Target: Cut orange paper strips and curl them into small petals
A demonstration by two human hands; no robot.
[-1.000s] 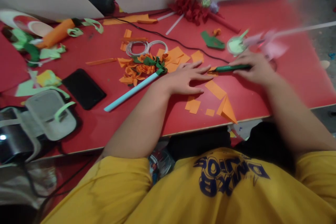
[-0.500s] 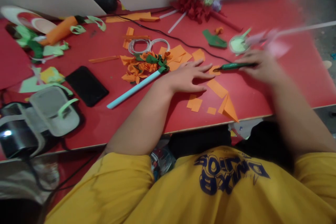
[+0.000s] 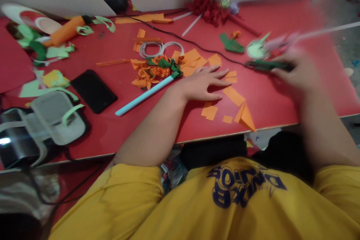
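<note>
My left hand [image 3: 203,83] lies flat on the red table [image 3: 118,123], fingers spread, over orange paper scraps [image 3: 234,95]. Just left of it lies an orange paper flower with green wrap [image 3: 157,69] on a pale blue stick [image 3: 143,95]. My right hand [image 3: 302,71], blurred by motion, is closed round a green tool [image 3: 266,65] that points left and is held low over the table. A folded orange triangle [image 3: 246,117] sits near the front edge.
A black phone [image 3: 93,90] and a grey pouch [image 3: 57,117] lie at the left. A black cable [image 3: 197,45] crosses the table. Tape rolls [image 3: 160,48], a red paper flower [image 3: 206,5], a small green lid [image 3: 255,49] and green paper strips [image 3: 56,50] lie further back.
My right hand has drawn the green tool to the right, away from the left hand's fingertips. The left hand has stayed flat in place.
</note>
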